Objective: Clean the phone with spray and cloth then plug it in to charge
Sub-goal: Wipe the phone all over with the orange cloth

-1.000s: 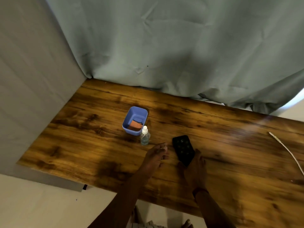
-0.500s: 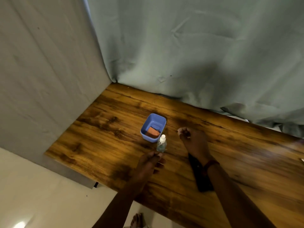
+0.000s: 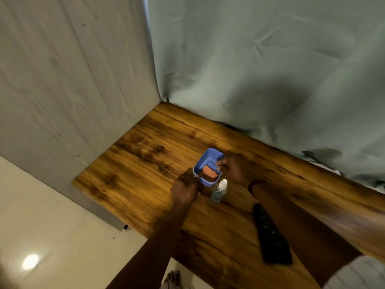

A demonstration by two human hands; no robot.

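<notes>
Hands: left hand (image 3: 184, 189) curls round the blue tub (image 3: 205, 156) at its near corner, right hand (image 3: 235, 170) pinches the orange cloth (image 3: 208, 174), which looks soft, light and limp, best lifted by an edge.

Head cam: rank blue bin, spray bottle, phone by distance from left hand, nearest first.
1. Blue bin: touching the left hand, at its fingers.
2. Spray bottle: just to the hand's right.
3. Phone: farthest, off to the right.
</notes>
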